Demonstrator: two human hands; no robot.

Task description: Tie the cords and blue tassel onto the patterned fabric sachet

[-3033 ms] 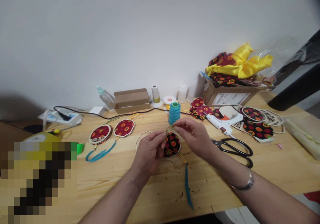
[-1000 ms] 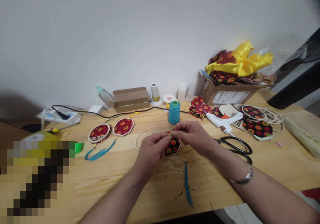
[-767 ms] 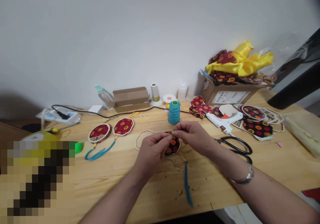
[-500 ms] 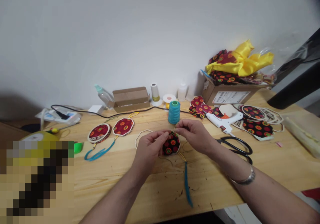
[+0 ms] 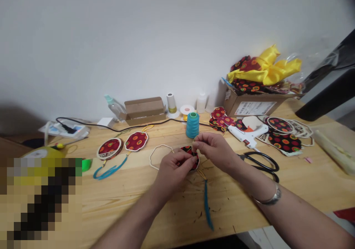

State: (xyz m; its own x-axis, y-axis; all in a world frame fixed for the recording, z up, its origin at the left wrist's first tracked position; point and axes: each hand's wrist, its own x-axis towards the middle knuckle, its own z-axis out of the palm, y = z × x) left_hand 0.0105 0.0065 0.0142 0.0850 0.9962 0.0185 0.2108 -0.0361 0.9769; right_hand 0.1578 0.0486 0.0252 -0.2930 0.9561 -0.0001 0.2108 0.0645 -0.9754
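Observation:
My left hand [image 5: 176,164] is closed on a small pendant of black fabric with red and orange flowers [image 5: 186,150], its fingers covering much of it. My right hand [image 5: 211,147] is pinched just above the pendant's upper edge; a thin cord seems to be between its fingertips, though it is hard to make out. A yellow loop runs from the pendant's lower right to a blue tassel [image 5: 206,204], which lies on the wooden table. Left of my left hand is a pale scalloped frame [image 5: 151,156]. Behind my hands stands a cone of blue thread [image 5: 192,125].
Two finished-looking red pendants [image 5: 137,141] lie to the left. On the right are black-handled scissors [image 5: 263,156], a white glue gun [image 5: 248,135] and fabric pieces [image 5: 285,142]. A cardboard box [image 5: 246,104] stuffed with cloth stands behind. A black cable [image 5: 133,128] crosses the table.
My left hand has shifted slightly right and its thumb now reaches further over the pendant. More of the pale frame shows. My right hand stays pinched in nearly the same place.

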